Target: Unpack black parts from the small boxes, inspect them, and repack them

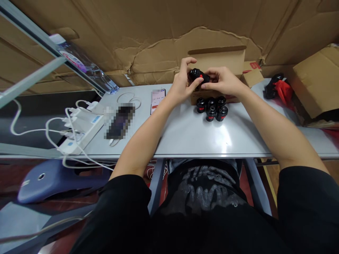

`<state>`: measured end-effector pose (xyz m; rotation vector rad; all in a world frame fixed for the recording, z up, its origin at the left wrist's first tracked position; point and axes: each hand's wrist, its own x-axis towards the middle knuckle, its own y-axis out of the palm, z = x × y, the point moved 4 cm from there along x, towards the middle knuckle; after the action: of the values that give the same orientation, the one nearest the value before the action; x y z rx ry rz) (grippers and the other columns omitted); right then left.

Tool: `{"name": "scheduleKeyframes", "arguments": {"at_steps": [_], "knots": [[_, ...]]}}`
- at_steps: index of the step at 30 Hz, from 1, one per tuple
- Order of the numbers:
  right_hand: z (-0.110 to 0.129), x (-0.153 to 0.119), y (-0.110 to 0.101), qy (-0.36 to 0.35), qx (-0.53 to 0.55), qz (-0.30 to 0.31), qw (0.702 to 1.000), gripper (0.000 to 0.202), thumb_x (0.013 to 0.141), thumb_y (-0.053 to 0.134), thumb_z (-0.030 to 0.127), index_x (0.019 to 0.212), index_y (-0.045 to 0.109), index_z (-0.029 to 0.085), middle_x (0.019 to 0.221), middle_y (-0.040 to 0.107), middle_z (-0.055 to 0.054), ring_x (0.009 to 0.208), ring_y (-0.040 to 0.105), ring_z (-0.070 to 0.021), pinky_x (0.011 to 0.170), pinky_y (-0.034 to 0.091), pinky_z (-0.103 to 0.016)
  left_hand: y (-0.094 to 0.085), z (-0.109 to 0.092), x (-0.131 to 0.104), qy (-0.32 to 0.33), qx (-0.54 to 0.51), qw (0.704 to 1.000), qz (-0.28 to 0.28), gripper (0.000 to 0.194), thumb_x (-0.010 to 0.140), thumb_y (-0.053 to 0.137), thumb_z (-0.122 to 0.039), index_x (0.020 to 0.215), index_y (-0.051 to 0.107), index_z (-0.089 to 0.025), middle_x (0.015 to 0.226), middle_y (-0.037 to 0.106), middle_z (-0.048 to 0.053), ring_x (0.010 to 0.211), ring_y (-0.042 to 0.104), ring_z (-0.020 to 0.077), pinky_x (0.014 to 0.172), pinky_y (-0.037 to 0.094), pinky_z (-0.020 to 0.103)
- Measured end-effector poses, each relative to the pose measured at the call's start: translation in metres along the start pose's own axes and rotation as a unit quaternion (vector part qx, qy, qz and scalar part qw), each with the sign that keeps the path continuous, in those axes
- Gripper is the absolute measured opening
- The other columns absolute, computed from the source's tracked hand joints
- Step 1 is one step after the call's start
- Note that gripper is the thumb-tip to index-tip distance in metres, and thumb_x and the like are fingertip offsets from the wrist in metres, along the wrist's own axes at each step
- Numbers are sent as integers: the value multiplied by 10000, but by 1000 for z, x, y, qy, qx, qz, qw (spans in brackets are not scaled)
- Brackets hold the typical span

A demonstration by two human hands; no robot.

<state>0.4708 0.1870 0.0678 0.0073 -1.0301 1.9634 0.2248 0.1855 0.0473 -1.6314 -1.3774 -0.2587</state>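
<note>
Over an open cardboard box (217,58), both hands are closed on a black cylindrical part (196,73) with a ridged end and a red mark. My left hand (184,80) grips its left side, thumb against the red mark and index finger arched above. My right hand (221,79) pinches the other end between thumb and fingers. Whether this is one piece or two joined pieces cannot be made out. Just in front of the box, several similar black parts (211,113) with red bands stand upright in a cluster on the grey table (190,137).
Left of my arm lie a phone with a lit screen (158,98), a blurred-out dark device (120,121) and a power strip (87,130) with white cables. A plastic bottle (84,65) leans by the metal frame. A cardboard carton (317,81) and red plastic (284,91) are at right.
</note>
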Motion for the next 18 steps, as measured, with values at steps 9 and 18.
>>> {"name": "scheduleKeyframes", "arguments": {"at_steps": [9, 18], "knots": [[12, -1, -3, 8, -6, -18, 1000, 743, 927, 918, 866, 1414, 898, 304, 1173, 901, -90, 1125, 821, -410, 1140, 735, -647, -7, -5, 1, 0, 2, 1000, 0, 874, 1036, 677, -1120, 1393, 756, -326, 1182, 772, 87, 1100, 801, 317, 1168, 691, 559], [5, 0, -4, 7, 3, -32, 999, 649, 958, 944, 787, 1361, 896, 281, 1116, 876, -85, 1080, 804, -395, 1113, 735, -633, 1, 11, -3, 13, 25, 1000, -9, 946, 1086, 643, -1094, 1685, 571, -364, 1172, 752, 68, 1100, 820, 304, 1146, 668, 539]]}}
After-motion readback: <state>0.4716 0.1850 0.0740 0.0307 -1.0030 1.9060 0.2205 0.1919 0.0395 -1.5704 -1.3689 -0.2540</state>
